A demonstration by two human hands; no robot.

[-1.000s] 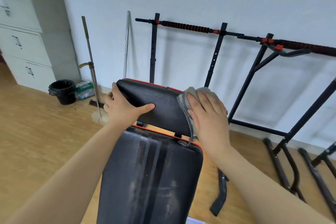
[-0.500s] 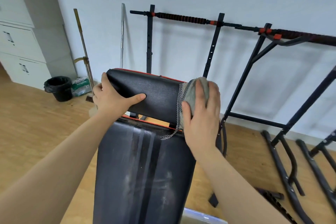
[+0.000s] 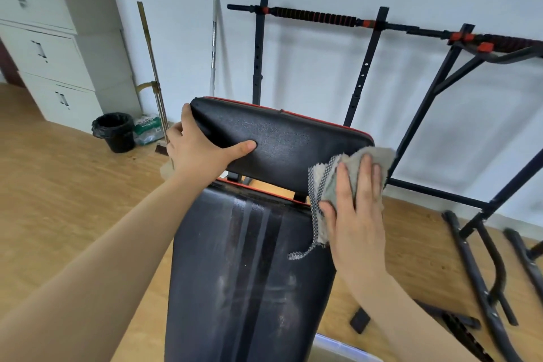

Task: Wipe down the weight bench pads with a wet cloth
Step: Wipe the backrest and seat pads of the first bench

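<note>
A black weight bench fills the middle of the view. Its small upper pad (image 3: 289, 144) has red piping and stands tilted up. The long lower pad (image 3: 246, 267) runs toward me, streaked and dusty. My left hand (image 3: 202, 148) grips the upper pad's left end, thumb on its face. My right hand (image 3: 357, 214) presses a grey cloth (image 3: 332, 179) with a checked edge against the right end of the upper pad, where it meets the lower pad. A frayed strip of the cloth hangs over the lower pad.
A black pull-up rack (image 3: 379, 47) with red-black grips stands against the wall behind the bench, its feet (image 3: 482, 279) on the wooden floor at right. At left are a grey filing cabinet (image 3: 50, 47), a black bin (image 3: 113, 131), a water-bottle pack and two leaning poles.
My right hand has slid the cloth rightward and down along the upper pad to its right end. My left hand keeps its grip on the left end. The view has shifted slightly.
</note>
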